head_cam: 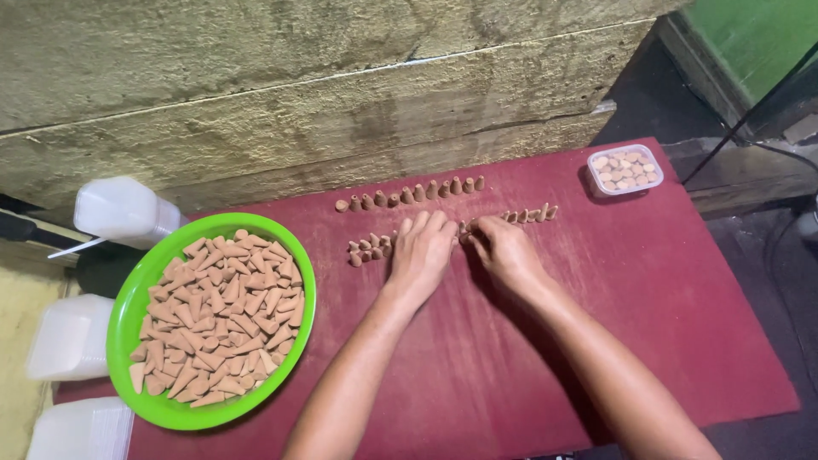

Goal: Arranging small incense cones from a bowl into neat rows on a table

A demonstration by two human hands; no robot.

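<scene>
Covering most of the view, the dark red cloth-covered tabletop (528,358) carries everything else. Toward its left edge sits a round bright green plastic bowl (136,298), heaped with small tan cone-shaped incense pieces (221,324). Left of the tabletop stand translucent white plastic containers (119,209). Near the tabletop's middle, the left hand (422,255) lies palm down, fingers nearly flat and together, resting on a short row of upright cones (368,249); whether it grips one I cannot tell. Just beside it, the right hand (503,251) has its fingers curled and pinched on the cones at the inner end of another row (528,215). Along the tabletop's far side runs a longer straight row of standing cones (409,194). At the far right corner sits a small clear plastic box (625,169) holding more cones.
</scene>
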